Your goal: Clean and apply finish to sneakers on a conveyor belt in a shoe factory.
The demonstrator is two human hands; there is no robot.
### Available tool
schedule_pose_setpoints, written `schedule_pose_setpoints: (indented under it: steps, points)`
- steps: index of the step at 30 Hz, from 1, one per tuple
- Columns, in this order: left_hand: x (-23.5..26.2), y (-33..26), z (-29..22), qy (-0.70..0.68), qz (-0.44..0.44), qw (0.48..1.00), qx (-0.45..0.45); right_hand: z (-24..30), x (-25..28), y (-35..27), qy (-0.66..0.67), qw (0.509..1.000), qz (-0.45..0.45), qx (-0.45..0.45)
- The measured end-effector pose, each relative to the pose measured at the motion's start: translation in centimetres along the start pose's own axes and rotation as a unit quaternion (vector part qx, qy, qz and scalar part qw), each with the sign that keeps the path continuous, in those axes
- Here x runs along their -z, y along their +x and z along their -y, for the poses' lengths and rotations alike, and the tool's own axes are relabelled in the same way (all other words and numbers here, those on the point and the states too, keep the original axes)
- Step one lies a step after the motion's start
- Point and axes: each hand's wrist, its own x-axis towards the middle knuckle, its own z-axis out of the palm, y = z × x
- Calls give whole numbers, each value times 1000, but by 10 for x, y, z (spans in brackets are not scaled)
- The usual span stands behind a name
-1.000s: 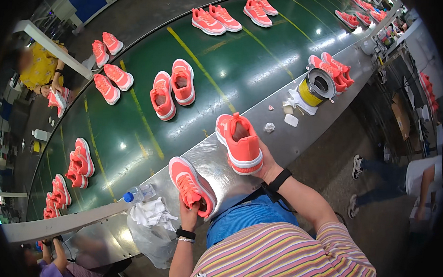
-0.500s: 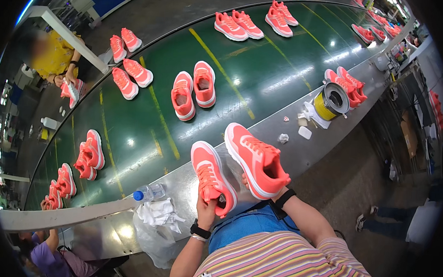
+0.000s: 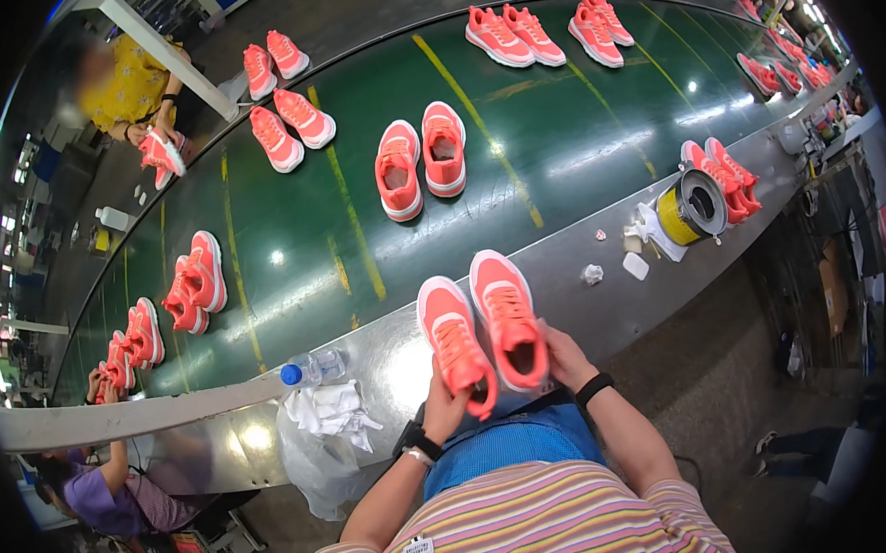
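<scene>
Side by side in front of me are two coral-pink sneakers with white soles, toes pointing away toward the belt. My left hand (image 3: pixel 444 405) grips the left sneaker (image 3: pixel 450 327) near its heel, fingers wrapped along the side. The right sneaker (image 3: pixel 505 298) is held by my right hand (image 3: pixel 565 359) at its outer heel side; some of those fingers are hidden behind the shoe. Both shoes are over the metal ledge (image 3: pixel 622 311), and whether they touch it I cannot tell. Beyond them another pink pair (image 3: pixel 401 179) stands on the green conveyor belt (image 3: pixel 325 240).
A yellow-and-black tin (image 3: pixel 678 221) stands on the ledge to the right, by white scraps (image 3: pixel 636 266). Left are a blue-capped bottle (image 3: pixel 313 369), white cloth (image 3: pixel 331 411) and a plastic bag (image 3: pixel 321 470). A white bar (image 3: pixel 135 421) crosses the left side. Co-workers handle sneakers at left.
The right sneaker has swung in beside the left one, turning from a tilt to toe-forward. My right hand has shifted to its outer side. The whole view has moved slightly.
</scene>
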Motion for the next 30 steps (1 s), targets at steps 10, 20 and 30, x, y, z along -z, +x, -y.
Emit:
schedule_pose_setpoints:
  steps: [10, 20, 30]
  points:
    - [7, 21, 9, 83, 21, 991, -105, 17, -71, -76, -636, 702, 26, 321]
    - [8, 14, 18, 39, 19, 999, 18, -36, -50, -72, -820, 468, 114, 310]
    - [18, 23, -44, -128, -95, 979, 125, 104, -114, -27, -744, 631, 148, 161]
